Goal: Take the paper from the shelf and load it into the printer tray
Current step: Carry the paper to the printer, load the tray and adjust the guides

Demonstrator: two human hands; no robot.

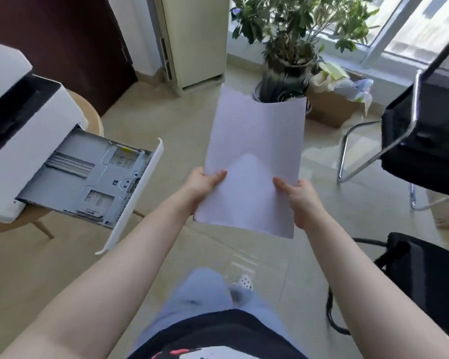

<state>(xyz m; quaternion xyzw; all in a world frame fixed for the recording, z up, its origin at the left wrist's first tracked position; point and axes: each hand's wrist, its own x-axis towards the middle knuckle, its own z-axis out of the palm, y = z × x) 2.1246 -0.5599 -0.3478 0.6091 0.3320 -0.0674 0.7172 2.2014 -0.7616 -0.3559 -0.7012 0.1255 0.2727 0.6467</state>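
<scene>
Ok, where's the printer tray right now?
In the head view the printer tray is at the left, pulled open from the white printer and empty, left of the paper held in both hands.

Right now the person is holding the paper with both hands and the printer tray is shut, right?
Not quite. Both hands, left and right, do hold the paper, but the head view shows the printer tray pulled open, with no paper in it.

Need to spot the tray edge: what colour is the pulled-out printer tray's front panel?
White, on a grey metal printer tray; front panel shows best in the head view.
</scene>
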